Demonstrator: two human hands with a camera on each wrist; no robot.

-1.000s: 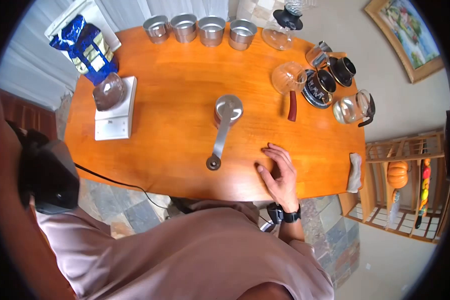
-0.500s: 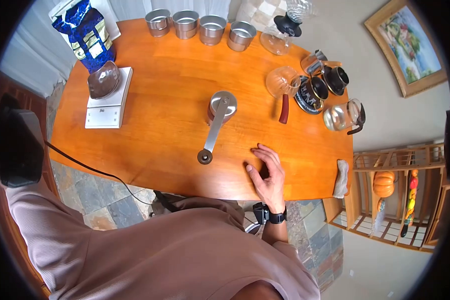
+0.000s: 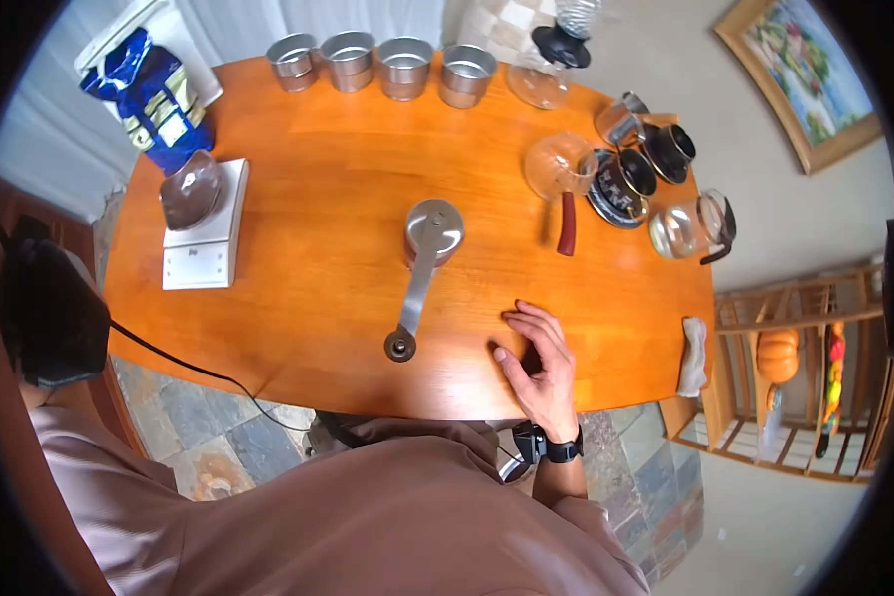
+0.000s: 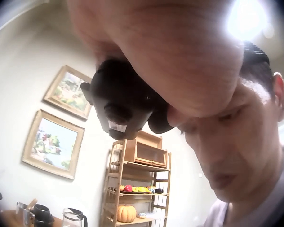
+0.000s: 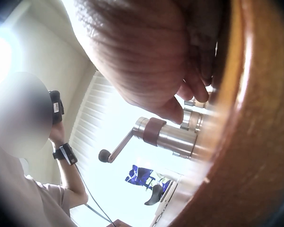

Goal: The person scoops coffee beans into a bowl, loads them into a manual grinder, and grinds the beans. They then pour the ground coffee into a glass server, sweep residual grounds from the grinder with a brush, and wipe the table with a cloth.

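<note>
The right hand (image 3: 548, 377) rests at the table's front edge, its fingers loosely bent and holding nothing. To its left stands a steel hand grinder (image 3: 434, 226), upright, its crank arm pointing toward the person; the right wrist view shows the grinder (image 5: 175, 138) beyond the right hand (image 5: 137, 56). Raised beside the head, the left hand (image 4: 165, 52) is against a black device (image 4: 120, 97); its fingers are hidden. At the left, a smoky dish (image 3: 192, 191) sits on a white scale (image 3: 197, 268).
Four-sided tiles cover the floor. Along the back stand several steel cups (image 3: 404, 72) and a blue bag (image 3: 159, 109). At the right are a red-handled glass pot (image 3: 558, 164), dark cups, a glass jug (image 3: 677, 230) and a grey cloth (image 3: 693, 358). A cable (image 3: 204, 372) crosses the left edge.
The head view has shifted slightly between frames. The right hand stays resting on the table, and the grinder and other tabletop items keep their places.
</note>
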